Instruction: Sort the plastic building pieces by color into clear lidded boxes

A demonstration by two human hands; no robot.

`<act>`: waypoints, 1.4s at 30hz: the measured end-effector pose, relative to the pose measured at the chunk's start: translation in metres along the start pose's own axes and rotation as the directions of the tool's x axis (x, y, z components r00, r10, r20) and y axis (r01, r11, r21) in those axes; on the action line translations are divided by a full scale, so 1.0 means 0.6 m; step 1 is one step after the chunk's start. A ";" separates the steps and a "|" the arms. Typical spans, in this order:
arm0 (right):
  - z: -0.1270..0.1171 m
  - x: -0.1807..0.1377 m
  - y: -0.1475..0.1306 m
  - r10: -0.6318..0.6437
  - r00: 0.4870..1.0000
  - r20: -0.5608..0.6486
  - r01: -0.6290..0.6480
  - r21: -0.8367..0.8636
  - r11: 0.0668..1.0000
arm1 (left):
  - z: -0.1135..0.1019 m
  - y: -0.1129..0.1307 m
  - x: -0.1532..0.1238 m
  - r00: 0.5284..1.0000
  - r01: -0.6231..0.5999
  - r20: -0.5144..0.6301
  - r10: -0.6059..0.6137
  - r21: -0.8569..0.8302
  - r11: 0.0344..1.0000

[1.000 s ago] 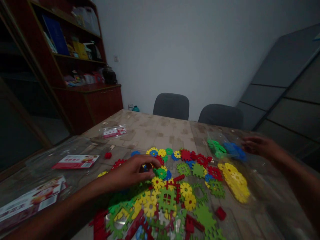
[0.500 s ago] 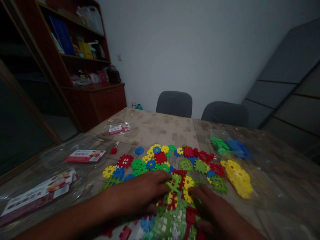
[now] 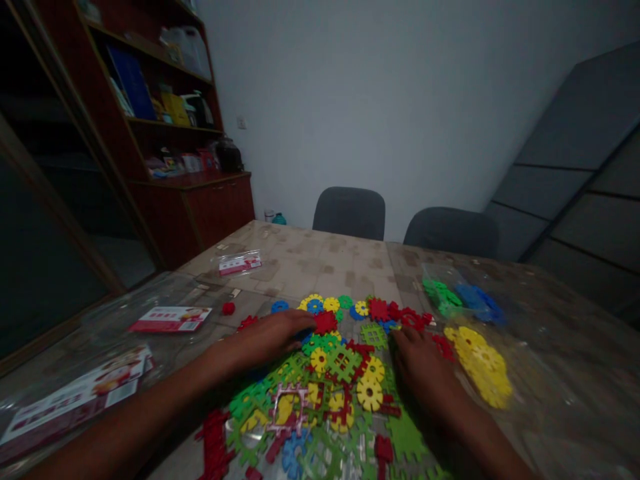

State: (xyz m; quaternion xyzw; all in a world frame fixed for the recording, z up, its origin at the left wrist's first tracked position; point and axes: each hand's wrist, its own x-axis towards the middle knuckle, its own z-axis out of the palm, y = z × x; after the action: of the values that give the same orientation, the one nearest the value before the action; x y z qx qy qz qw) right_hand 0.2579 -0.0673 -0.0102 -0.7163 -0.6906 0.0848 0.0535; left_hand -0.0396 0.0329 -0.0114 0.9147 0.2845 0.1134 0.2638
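Note:
A mixed pile of plastic building pieces (image 3: 345, 363) lies before me: yellow, blue and green notched discs, and red and green toothed squares, some like window frames. My left hand (image 3: 280, 337) reaches over the pile's left side, palm down, fingers stretched out near a red toothed square (image 3: 325, 323). On the other side my right hand (image 3: 417, 357) rests with fingers extended, beside a green lattice square (image 3: 373, 336). Neither hand visibly holds a piece; the undersides of both are hidden. Closer to me lies a pink square frame (image 3: 289, 408).
Clear plastic packs with printed cards (image 3: 170, 319) lie at the left. Bags of yellow discs (image 3: 480, 367), green pieces (image 3: 443, 297) and blue pieces (image 3: 480, 303) are at the right. Two grey chairs (image 3: 349, 212) stand behind the table (image 3: 320, 260).
Both hands have moved forward, away from me, toward the far part of the pile. More pieces near me now show, including the pink frame. The view has tilted up slightly.

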 end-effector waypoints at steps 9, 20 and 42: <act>-0.001 0.031 0.011 -0.025 0.999 -0.037 0.026 0.049 0.998 | -0.011 0.011 -0.001 1.000 -0.014 0.006 0.013 0.039 0.999; 0.023 0.050 -0.012 -0.026 0.998 -0.057 0.027 0.018 0.999 | -0.006 -0.028 0.003 0.997 0.031 -0.079 -0.023 0.109 0.994; 0.077 0.082 0.022 -0.121 0.960 -0.251 0.211 0.368 0.906 | -0.021 0.019 -0.001 0.998 -0.008 0.065 -0.001 0.131 0.991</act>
State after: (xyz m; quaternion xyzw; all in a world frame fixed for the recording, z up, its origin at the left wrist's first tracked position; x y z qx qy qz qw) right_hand 0.2634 -0.0207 -0.0602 -0.6343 -0.7080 0.1352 0.2794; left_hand -0.0396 0.0299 0.0053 0.9338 0.2810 0.0652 0.2119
